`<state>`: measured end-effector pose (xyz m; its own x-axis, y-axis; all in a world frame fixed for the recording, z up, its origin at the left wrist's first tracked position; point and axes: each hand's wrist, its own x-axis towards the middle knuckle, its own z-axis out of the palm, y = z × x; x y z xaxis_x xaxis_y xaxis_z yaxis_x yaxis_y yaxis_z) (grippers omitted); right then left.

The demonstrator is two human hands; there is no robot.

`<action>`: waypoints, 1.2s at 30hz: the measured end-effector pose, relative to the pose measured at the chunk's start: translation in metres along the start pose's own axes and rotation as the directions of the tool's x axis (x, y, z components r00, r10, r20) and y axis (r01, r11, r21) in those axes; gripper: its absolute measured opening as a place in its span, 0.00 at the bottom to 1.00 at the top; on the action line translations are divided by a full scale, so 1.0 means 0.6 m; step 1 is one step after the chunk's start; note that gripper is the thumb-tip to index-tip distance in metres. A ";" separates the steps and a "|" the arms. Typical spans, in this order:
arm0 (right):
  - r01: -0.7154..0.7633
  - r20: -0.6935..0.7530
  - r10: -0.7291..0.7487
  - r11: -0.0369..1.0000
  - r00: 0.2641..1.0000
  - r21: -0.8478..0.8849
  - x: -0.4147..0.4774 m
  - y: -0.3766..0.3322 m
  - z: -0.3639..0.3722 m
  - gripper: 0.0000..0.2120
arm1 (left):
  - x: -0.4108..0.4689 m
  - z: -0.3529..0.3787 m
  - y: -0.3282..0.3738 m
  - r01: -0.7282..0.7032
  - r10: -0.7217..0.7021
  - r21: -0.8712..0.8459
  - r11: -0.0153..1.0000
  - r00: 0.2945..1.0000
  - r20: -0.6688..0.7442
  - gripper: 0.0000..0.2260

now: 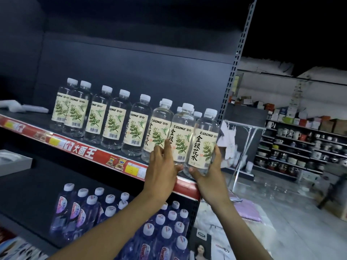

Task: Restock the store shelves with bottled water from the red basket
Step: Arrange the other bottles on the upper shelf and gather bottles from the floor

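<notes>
A row of clear water bottles [112, 119] with cream leaf labels and white caps stands on the dark upper shelf [37, 124]. My right hand [208, 175] grips the rightmost bottle [203, 141] near its base, at the shelf's right end. My left hand [161, 166] wraps the lower part of the neighbouring bottle [183, 136], fingers across its label and thumb under it. The red basket is out of sight.
A red price strip [82, 147] runs along the shelf's front edge. Purple-tinted bottles [165, 233] fill the lower shelf. A perforated grey upright [234, 68] ends the shelf unit. Shelves of cups and pots [300, 145] stand across the aisle on the right.
</notes>
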<state>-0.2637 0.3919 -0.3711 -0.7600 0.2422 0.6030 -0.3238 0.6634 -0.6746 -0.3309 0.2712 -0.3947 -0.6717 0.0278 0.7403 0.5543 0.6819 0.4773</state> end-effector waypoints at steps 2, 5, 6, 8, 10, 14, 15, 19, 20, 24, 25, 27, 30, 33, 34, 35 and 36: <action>-0.036 -0.012 0.036 0.999 0.999 -0.017 -0.001 0.002 0.005 0.45 | -0.003 0.003 0.001 -0.009 0.010 0.029 1.000 1.000 -0.014 0.40; -0.068 -0.011 0.069 0.997 0.998 0.020 -0.004 0.009 0.005 0.44 | -0.009 -0.001 0.005 -0.028 0.028 0.024 0.999 1.000 -0.009 0.39; -0.087 0.001 0.087 0.996 0.996 0.038 -0.005 0.010 0.004 0.44 | -0.013 -0.003 0.006 -0.025 0.025 0.001 1.000 1.000 -0.003 0.39; -0.133 0.036 0.130 0.989 0.991 0.067 -0.007 0.015 0.001 0.43 | -0.018 -0.008 0.004 -0.008 0.008 -0.060 0.998 1.000 0.000 0.36; -0.170 0.046 0.167 0.984 0.985 0.055 -0.012 0.018 -0.001 0.42 | -0.024 -0.011 -0.001 0.015 -0.015 -0.118 0.993 1.000 -0.003 0.31; -0.078 -0.101 0.063 0.985 0.993 -0.153 -0.040 0.003 -0.002 0.35 | -0.035 -0.021 -0.013 -0.027 0.028 -0.059 0.998 1.000 0.014 0.28; -0.008 -0.147 -0.033 0.963 0.989 -0.268 -0.050 -0.006 -0.001 0.33 | -0.040 -0.027 -0.020 -0.067 0.067 0.016 0.998 0.998 0.017 0.28; 0.259 -0.097 -0.353 0.821 0.930 -0.509 -0.088 -0.047 0.033 0.27 | -0.060 -0.082 -0.060 -0.235 0.231 0.364 0.901 0.971 0.055 0.26; 0.304 -0.055 -0.380 0.811 0.923 -0.500 -0.095 -0.053 0.052 0.26 | -0.066 -0.101 -0.073 -0.238 0.225 0.428 0.872 0.971 0.082 0.26; 0.407 0.116 -0.395 0.820 0.911 -0.402 -0.132 -0.086 0.154 0.25 | -0.116 -0.205 -0.149 -0.197 0.149 0.653 0.731 0.980 0.129 0.25; 0.415 0.165 -0.381 0.836 0.910 -0.360 -0.147 -0.098 0.186 0.25 | -0.140 -0.240 -0.176 -0.181 0.128 0.706 0.685 0.983 0.128 0.25; 0.468 0.263 -0.403 0.842 0.876 -0.267 -0.188 -0.126 0.255 0.25 | -0.203 -0.326 -0.234 -0.099 0.025 0.780 0.618 0.994 0.107 0.25; 0.570 0.415 -0.484 0.815 0.771 -0.108 -0.276 -0.187 0.365 0.24 | -0.326 -0.482 -0.307 0.090 -0.168 0.874 0.478 0.986 -0.009 0.25; 0.652 0.519 -0.590 0.754 0.618 0.081 -0.390 -0.268 0.467 0.25 | -0.482 -0.644 -0.348 0.279 -0.352 0.925 0.259 0.919 -0.178 0.24; 0.663 0.541 -0.623 0.733 0.564 0.153 -0.435 -0.295 0.495 0.25 | -0.539 -0.693 -0.353 0.337 -0.410 0.924 0.183 0.880 -0.239 0.24; 0.666 0.564 -0.650 0.713 0.509 0.219 -0.483 -0.318 0.521 0.25 | -0.595 -0.736 -0.355 0.393 -0.459 0.912 0.114 0.835 -0.302 0.24; 0.663 0.590 -0.670 0.694 0.452 0.280 -0.532 -0.336 0.545 0.25 | -0.648 -0.775 -0.354 0.446 -0.498 0.894 0.048 0.786 -0.366 0.24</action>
<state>-0.1403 -0.0509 -0.5666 -0.4587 -0.7523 0.4729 -0.8866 0.4229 -0.1873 0.0410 -0.2245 -0.5633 -0.6243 -0.5849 0.5179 -0.7123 0.6984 -0.0698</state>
